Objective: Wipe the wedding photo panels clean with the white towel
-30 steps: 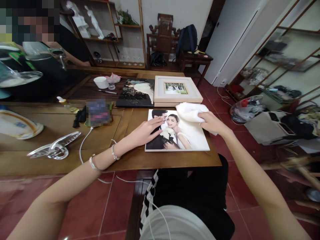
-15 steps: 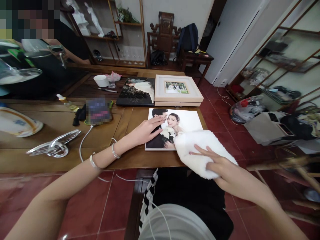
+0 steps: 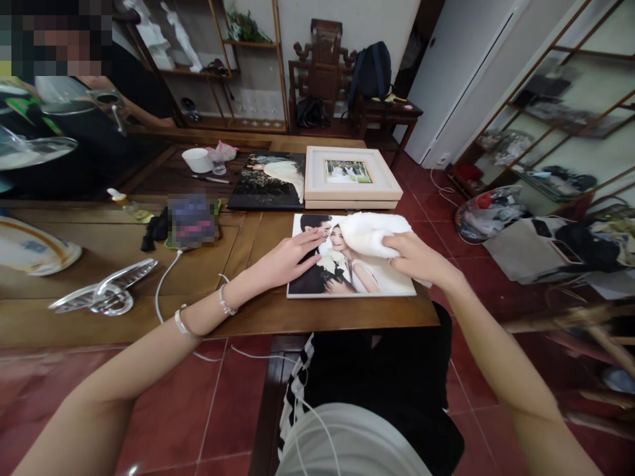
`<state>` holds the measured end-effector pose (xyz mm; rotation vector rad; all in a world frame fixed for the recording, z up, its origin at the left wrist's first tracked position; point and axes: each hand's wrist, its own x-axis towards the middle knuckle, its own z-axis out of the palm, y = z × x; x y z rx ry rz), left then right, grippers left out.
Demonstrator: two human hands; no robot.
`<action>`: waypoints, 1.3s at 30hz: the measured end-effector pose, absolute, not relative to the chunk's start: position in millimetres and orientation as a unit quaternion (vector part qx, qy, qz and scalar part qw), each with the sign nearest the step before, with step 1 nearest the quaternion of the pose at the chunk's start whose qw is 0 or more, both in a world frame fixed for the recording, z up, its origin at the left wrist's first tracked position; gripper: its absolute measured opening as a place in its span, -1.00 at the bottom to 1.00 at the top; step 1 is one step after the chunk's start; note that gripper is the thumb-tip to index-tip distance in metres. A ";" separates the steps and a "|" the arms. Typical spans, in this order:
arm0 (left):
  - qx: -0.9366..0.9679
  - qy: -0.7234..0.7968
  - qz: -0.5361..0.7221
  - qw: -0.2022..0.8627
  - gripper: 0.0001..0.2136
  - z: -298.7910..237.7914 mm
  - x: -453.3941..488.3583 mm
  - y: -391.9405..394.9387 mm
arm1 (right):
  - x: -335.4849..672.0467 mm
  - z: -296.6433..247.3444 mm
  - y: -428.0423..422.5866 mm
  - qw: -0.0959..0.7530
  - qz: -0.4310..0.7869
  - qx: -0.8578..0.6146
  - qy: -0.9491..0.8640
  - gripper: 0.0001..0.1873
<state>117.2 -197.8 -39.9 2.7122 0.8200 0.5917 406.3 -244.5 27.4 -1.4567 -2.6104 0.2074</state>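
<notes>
Red floor tiles (image 3: 223, 396) fill the lower frame; a carved dark chair (image 3: 325, 66) stands top centre against a white wall (image 3: 297, 26), shelves (image 3: 248, 79) upper left.

Head-worn view, forward-down, near table (image 3: 248, 317)

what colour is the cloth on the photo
White. The fluffy cloth under the right hand shows best in the head view.

bare table (image 3: 208, 254) lies open left of the photo print (image 3: 317, 283), while the white frame (image 3: 317, 180) blocks its far edge.
</notes>
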 end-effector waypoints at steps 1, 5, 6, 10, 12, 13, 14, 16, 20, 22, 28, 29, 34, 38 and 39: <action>0.930 0.279 0.204 0.123 -0.57 -39.6 117.1 -197.9 | 406.3 25.5 -234.9 0.084 0.065 -0.489 -0.866 -0.82; 0.930 0.282 0.201 0.124 -0.57 -38.4 117.3 -199.0 | 407.5 12.8 -213.0 0.107 0.062 -0.516 -0.848 -0.79; 0.929 0.283 0.202 0.124 -0.56 -38.2 117.4 -199.2 | 407.5 9.4 -213.4 0.110 0.060 -0.519 -0.845 -0.77; 0.929 0.284 0.206 0.121 -0.56 -38.4 118.0 -199.8 | 407.1 1.4 -242.8 0.107 0.070 -0.512 -0.850 -0.69; 0.928 0.288 0.205 0.119 -0.57 -39.0 118.3 -199.9 | 407.2 2.6 -271.5 0.096 0.092 -0.502 -0.855 -0.69; 0.927 0.290 0.204 0.118 -0.57 -39.3 118.5 -200.0 | 407.2 4.5 -287.9 0.091 0.102 -0.499 -0.856 -0.70; 0.927 0.292 0.203 0.119 -0.57 -39.6 118.7 -200.1 | 407.1 7.2 -304.8 0.090 0.109 -0.499 -0.855 -0.68; 0.925 0.296 0.204 0.122 -0.58 -40.0 119.1 -200.3 | 406.4 13.8 -337.4 0.074 0.134 -0.480 -0.864 -0.67; 0.921 0.306 0.204 0.127 -0.58 -40.1 119.6 -200.8 | 403.9 25.6 -381.3 0.048 0.183 -0.458 -0.869 -0.68; 0.922 0.304 0.205 0.127 -0.58 -40.1 119.6 -200.8 | 402.7 27.6 -387.3 0.044 0.189 -0.475 -0.858 -0.69; 0.923 0.293 0.209 0.132 -0.58 -41.5 117.8 -199.7 | 396.1 23.7 -352.4 0.050 0.143 -0.509 -0.848 -0.61; 0.924 0.293 0.208 0.133 -0.58 -41.9 117.5 -199.5 | 394.1 23.2 -341.2 0.050 0.132 -0.504 -0.852 -0.60; 0.924 0.296 0.202 0.131 -0.58 -42.8 116.8 -198.5 | 384.6 21.4 -275.3 0.051 0.085 -0.508 -0.855 -0.63; 0.928 0.283 0.206 0.130 -0.57 -41.7 117.0 -198.2 | 382.4 12.1 -231.1 0.068 0.056 -0.510 -0.856 -0.59; 0.928 0.280 0.208 0.130 -0.57 -41.3 117.1 -198.3 | 382.4 8.3 -223.7 0.072 0.050 -0.508 -0.857 -0.55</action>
